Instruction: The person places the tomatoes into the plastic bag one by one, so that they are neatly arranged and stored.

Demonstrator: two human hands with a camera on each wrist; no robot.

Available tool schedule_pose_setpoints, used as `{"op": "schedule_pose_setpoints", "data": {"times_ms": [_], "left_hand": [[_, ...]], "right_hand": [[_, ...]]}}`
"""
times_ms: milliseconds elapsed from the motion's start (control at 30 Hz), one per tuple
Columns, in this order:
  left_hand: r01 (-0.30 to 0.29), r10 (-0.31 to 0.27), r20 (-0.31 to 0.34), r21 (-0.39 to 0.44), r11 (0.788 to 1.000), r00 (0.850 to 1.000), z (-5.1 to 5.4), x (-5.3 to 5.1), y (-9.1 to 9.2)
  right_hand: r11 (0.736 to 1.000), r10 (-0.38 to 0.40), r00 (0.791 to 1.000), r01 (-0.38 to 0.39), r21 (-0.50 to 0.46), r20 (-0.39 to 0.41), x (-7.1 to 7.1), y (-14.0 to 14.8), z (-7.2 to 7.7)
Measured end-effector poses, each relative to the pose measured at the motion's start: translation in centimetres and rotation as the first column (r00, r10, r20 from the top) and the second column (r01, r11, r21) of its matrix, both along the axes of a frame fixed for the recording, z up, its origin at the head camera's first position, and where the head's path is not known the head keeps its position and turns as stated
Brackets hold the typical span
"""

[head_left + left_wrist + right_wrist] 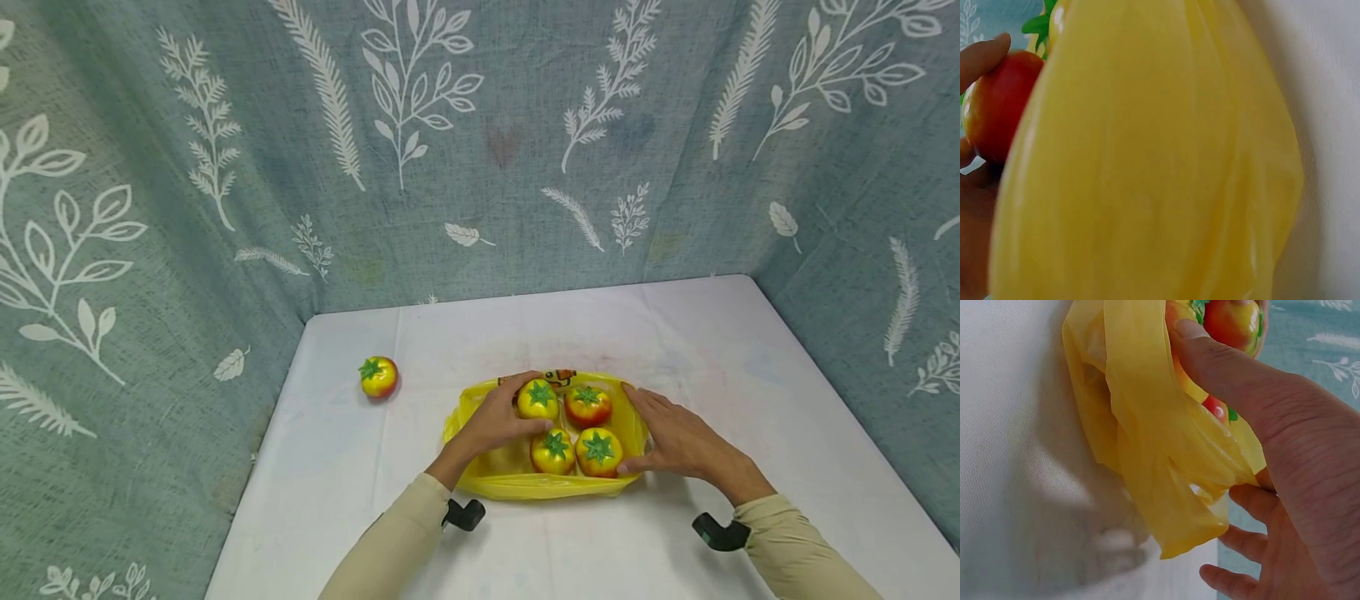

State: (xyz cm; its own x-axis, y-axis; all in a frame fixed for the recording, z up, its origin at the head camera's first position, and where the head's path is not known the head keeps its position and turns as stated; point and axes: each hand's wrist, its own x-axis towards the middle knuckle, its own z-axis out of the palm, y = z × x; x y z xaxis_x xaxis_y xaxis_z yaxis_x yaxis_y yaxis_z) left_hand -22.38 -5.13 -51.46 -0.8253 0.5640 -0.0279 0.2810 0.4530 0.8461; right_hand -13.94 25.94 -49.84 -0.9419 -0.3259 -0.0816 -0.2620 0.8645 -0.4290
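Note:
A yellow plastic bag [525, 488] lies spread with its mouth up on the table. Inside it are several red-and-yellow toy tomatoes with green star-shaped tops, among them a redder tomato [588, 408] and a yellower tomato [599, 454]. My left hand [495, 421] reaches over the bag's left side and grips a tomato [1005, 106] between thumb and fingers. At the right end, my right hand [678, 437] holds the bag's edge; in the right wrist view its thumb [1210, 353] lies by the tomatoes and the fingers are at the bag's handle [1191, 519].
Another tomato [378, 377] sits alone on the white-covered table [322, 467], left of and behind the bag. A grey-green curtain [510, 208] with white leaf prints hangs along the table's back and sides.

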Motion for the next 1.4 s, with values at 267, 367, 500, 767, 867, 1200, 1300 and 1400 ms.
{"op": "schedule_pose_setpoints", "data": {"times_ms": [267,367,500,767,867,1200,1300,1400], "left_hand": [[-0.025,0.024,0.011,0.016,1.0,1.0,-1.1,-0.9,0.4],[-0.031,0.03,0.02,0.03,0.999,0.999,-1.2,-1.1,0.4],[-0.03,0.029,0.018,0.042,0.999,0.999,-1.4,-1.2,0.5],[-0.033,0.033,0.016,0.035,0.999,0.999,-1.9,-1.3,0.5],[-0.033,0.032,0.008,0.028,0.999,0.999,-2.1,-1.3,0.5],[-0.022,0.022,-0.013,-0.002,1.0,1.0,-2.3,-1.2,0.6],[-0.026,0.026,0.011,-0.006,1.0,1.0,-2.2,-1.1,0.8],[-0.03,0.03,0.021,0.002,1.0,0.999,-2.2,-1.2,0.9]], "right_hand": [[1.0,0.01,1.0,-0.01,-0.001,-0.011,-0.1,-0.1,0.0],[1.0,0.016,1.0,-0.016,0.0,-0.012,0.0,-0.1,0.0],[1.0,0.02,1.0,-0.02,0.003,-0.008,0.0,-0.2,0.1],[1.0,0.019,1.0,-0.019,0.012,-0.012,-0.1,-0.3,0.0],[1.0,0.021,1.0,-0.02,0.011,-0.018,-0.2,-0.3,-0.1],[1.0,0.007,1.0,-0.007,0.005,-0.007,-0.1,-0.4,-0.1],[1.0,0.008,1.0,-0.008,0.002,-0.005,-0.1,-0.5,0.0],[1.0,0.01,1.0,-0.01,0.005,-0.009,-0.1,-0.5,0.1]]}}
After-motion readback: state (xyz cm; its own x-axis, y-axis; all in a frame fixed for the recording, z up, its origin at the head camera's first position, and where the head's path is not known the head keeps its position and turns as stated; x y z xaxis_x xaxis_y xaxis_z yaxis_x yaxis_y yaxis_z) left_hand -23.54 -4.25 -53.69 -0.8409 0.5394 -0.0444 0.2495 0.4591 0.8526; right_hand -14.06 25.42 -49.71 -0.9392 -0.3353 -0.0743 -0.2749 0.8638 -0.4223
